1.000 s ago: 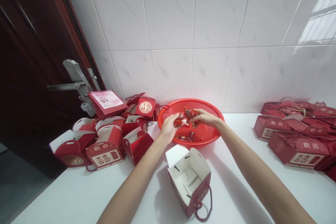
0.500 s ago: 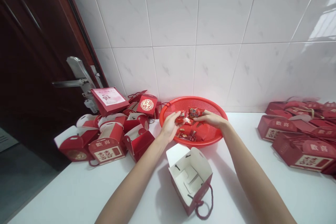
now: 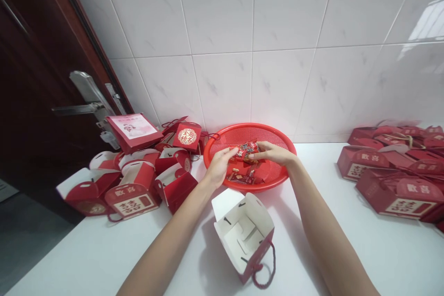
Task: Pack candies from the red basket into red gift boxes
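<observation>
Over the red basket (image 3: 231, 136), the left hand (image 3: 218, 166) and right hand (image 3: 274, 153) partly cover red packets (image 3: 247, 149) whose small print we cannot read; right of it, the frame cuts off stacked boxes (image 3: 385, 189).

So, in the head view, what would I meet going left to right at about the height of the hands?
A pile of red boxes, the left hand, shiny red packets, the right hand, another group of boxes.

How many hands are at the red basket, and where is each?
2: the left hand over the left side of the red plastic basket, the right hand over its right side; both hold red wrapped packets.
</observation>
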`<state>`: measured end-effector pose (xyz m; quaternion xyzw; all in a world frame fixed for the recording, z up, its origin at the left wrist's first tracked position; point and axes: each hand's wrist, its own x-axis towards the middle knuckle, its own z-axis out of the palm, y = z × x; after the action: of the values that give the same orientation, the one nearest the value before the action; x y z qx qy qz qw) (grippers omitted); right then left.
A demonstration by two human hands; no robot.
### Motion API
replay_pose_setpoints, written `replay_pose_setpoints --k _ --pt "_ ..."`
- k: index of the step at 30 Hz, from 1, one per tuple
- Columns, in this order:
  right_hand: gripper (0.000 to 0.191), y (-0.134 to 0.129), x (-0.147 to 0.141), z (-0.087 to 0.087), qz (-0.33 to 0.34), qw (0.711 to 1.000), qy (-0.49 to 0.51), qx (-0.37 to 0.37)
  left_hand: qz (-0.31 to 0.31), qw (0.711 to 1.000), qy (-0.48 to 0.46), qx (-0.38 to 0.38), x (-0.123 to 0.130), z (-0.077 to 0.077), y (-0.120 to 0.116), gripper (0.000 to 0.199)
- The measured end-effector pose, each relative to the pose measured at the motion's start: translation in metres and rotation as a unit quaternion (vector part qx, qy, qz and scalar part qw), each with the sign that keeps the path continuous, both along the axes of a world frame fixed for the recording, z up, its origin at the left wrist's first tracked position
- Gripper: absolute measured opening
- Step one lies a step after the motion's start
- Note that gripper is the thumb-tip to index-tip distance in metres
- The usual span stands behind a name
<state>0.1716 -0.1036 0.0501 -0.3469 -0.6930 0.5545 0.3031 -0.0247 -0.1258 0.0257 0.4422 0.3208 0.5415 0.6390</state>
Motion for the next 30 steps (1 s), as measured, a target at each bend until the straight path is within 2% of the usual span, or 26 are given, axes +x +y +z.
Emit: replay_pose_setpoints --k 5,9,11,13,16,19,22,26,30 --pt "0.028 0.003 -0.003 -0.002 0.037 0.999 -0.023 -0.011 -0.009 1.0 0.007 0.025 0.0 -0.003 0.002 0.036" --pt "0.034 0.004 -0.001 -0.004 0.044 0.999 -0.024 0.0 0.015 1.0 0.003 0.023 0.001 -0.003 0.002 0.032" --pt "0.038 0.005 0.0 -0.006 0.026 0.999 -0.026 0.016 0.044 0.999 -0.011 0.012 0.003 -0.002 0.003 0.03" --pt "0.039 0.007 0.001 -0.009 -0.022 0.998 -0.047 0.033 0.088 0.996 -0.036 -0.001 0.004 -0.001 0.004 0.027" --pt "0.039 0.009 -0.001 -0.015 -0.072 0.986 -0.135 0.071 0.162 0.983 -0.079 -0.023 0.005 0.0 0.006 0.024" --pt "0.055 0.008 -0.007 -0.02 -0.04 0.949 -0.293 0.108 0.21 0.971 -0.106 -0.042 0.005 0.0 0.007 0.02" --pt "0.079 0.004 -0.015 -0.024 0.032 0.895 -0.427 0.124 0.208 0.97 -0.111 -0.056 0.004 -0.001 0.007 0.019" --pt "0.072 -0.001 -0.026 -0.025 0.101 0.848 -0.489 0.178 0.194 0.973 -0.114 -0.054 0.004 -0.002 0.007 0.021" --pt "0.067 -0.004 -0.037 -0.023 0.108 0.817 -0.521 0.223 0.187 0.973 -0.11 -0.072 0.0 -0.003 0.01 0.021"
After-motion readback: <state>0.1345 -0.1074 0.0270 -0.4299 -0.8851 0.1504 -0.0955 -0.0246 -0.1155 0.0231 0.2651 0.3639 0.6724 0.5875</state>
